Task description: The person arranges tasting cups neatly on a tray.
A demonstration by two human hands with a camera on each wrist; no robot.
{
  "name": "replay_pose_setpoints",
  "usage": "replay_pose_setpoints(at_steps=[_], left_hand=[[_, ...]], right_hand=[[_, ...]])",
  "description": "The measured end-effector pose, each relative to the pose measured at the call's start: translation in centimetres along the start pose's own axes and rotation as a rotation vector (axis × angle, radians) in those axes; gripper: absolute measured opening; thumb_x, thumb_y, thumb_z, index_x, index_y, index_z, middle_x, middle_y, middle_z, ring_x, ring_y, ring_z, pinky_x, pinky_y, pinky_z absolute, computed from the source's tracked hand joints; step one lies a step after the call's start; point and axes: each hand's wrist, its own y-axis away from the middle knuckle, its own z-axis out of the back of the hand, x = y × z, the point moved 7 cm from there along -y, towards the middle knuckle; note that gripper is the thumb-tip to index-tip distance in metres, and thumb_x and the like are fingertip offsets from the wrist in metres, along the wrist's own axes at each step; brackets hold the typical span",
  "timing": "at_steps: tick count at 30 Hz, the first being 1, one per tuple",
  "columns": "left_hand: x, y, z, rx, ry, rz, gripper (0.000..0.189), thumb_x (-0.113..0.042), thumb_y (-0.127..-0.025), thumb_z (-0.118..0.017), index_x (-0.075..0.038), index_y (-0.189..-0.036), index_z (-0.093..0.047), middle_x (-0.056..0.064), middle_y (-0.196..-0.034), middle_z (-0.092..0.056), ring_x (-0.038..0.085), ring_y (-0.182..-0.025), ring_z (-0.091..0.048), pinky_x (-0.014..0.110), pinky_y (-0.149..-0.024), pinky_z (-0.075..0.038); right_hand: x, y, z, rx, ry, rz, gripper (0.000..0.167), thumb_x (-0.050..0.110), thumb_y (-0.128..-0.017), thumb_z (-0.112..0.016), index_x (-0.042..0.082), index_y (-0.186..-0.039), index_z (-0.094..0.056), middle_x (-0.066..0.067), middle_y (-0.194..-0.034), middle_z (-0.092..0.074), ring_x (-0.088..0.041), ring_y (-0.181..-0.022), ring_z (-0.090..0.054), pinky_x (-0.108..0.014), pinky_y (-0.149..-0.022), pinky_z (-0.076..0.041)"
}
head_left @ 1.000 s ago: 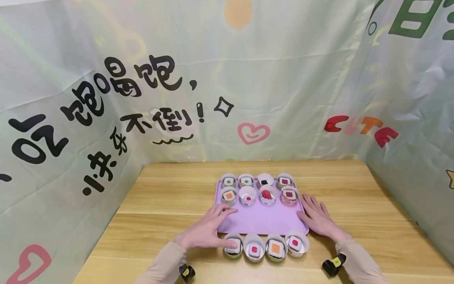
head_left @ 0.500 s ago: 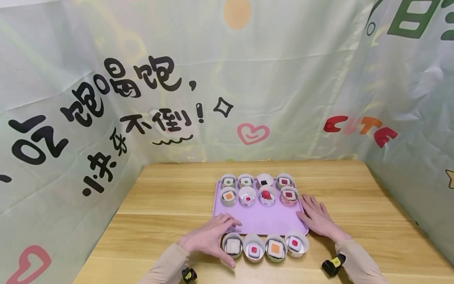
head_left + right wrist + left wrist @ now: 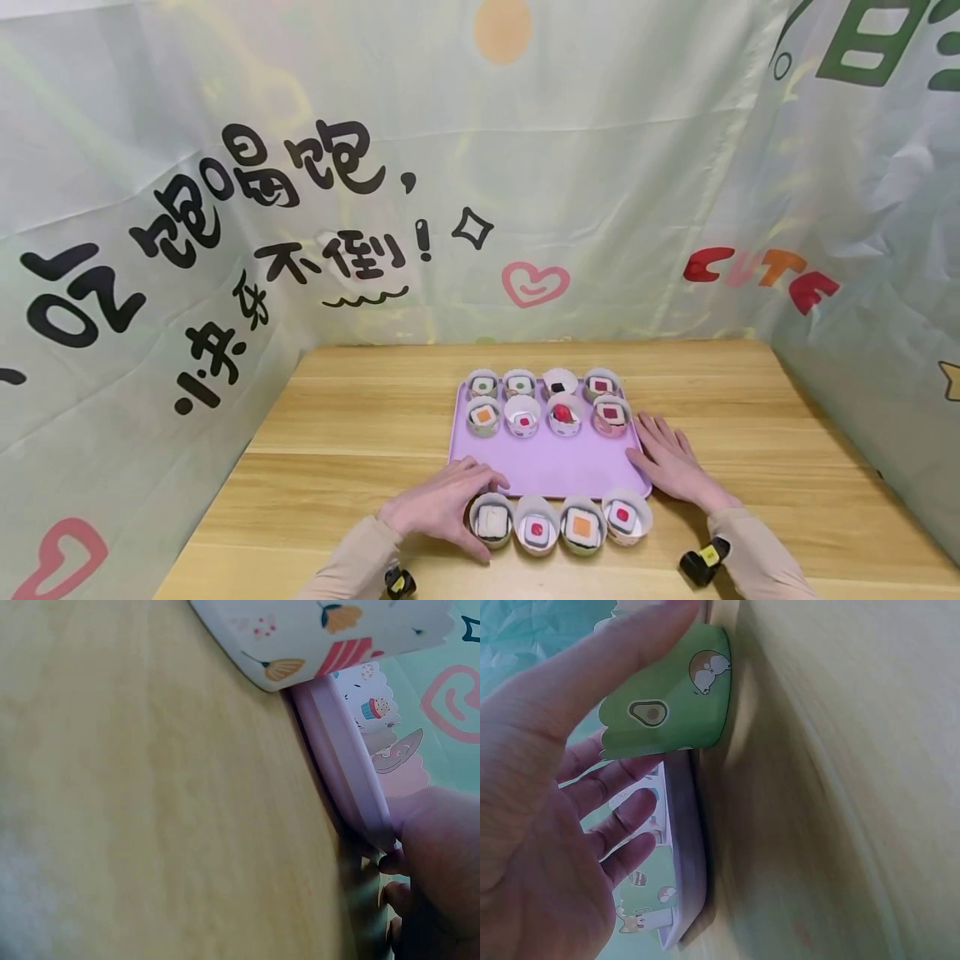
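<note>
My left hand (image 3: 450,504) holds a green paper baking cup (image 3: 667,694), patterned with avocados, at the left end of the front row. Its thumb lies along the near side and fingers reach round the far side; the cup holds a whitish sushi-shaped piece (image 3: 492,522). At the right edge of a lilac tray (image 3: 555,467), my right hand (image 3: 675,467) rests with straight fingers on the table, its thumb touching the rim. Two rows of filled paper cups (image 3: 522,417) stand on the tray's far half.
Right of the held cup stand three more filled cups: one with a red centre (image 3: 536,533), one with an orange centre (image 3: 582,527), one patterned white (image 3: 330,637). All are in front of the tray on the wooden table (image 3: 337,433). Printed cloth (image 3: 600,167) surrounds the table.
My left hand has come down and nearer over the leftmost front cup, its fingers closing round it. The right hand stays at the tray's edge.
</note>
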Motion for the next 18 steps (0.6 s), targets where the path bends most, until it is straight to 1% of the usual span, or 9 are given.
replay_pose_setpoints(at_steps=[5,8,12,18], left_hand=[[0.08,-0.04,-0.19,0.004,-0.004,0.001,0.08,-0.052,-0.064,-0.091,-0.026,-0.131,-0.056,-0.014,-0.123,-0.065,0.0,-0.108,-0.048,0.018,-0.099,-0.043],[-0.03,-0.06,-0.15,-0.011,-0.014,-0.021,0.077,-0.051,-0.064,-0.092,-0.026,-0.129,-0.058,-0.014,-0.121,-0.066,0.0,-0.107,-0.049,0.017,-0.098,-0.043],[-0.12,-0.01,-0.13,-0.028,-0.02,-0.033,0.075,-0.049,-0.064,-0.092,-0.028,-0.128,-0.058,-0.014,-0.117,-0.064,0.0,-0.106,-0.049,0.016,-0.096,-0.041],[-0.14,0.12,-0.21,-0.036,-0.005,-0.012,0.076,-0.045,-0.063,-0.093,-0.03,-0.128,-0.058,-0.013,-0.113,-0.063,0.0,-0.103,-0.049,0.014,-0.091,-0.042]], right_hand=[[0.0,0.02,-0.01,-0.004,-0.004,0.002,0.068,0.033,-0.103,-0.052,-0.012,-0.15,-0.034,-0.039,-0.159,-0.021,-0.061,-0.146,-0.012,-0.076,-0.115,-0.004],[0.0,0.01,0.01,-0.007,-0.004,0.004,0.068,0.033,-0.103,-0.052,-0.013,-0.149,-0.034,-0.039,-0.158,-0.021,-0.061,-0.146,-0.012,-0.076,-0.115,-0.005],[0.01,0.01,0.04,-0.008,-0.001,0.005,0.067,0.033,-0.103,-0.052,-0.013,-0.149,-0.034,-0.039,-0.158,-0.021,-0.061,-0.146,-0.012,-0.076,-0.115,-0.005],[0.12,0.07,0.12,-0.008,-0.003,0.005,0.068,0.033,-0.103,-0.052,-0.012,-0.149,-0.034,-0.039,-0.159,-0.021,-0.061,-0.146,-0.012,-0.076,-0.115,-0.005]])
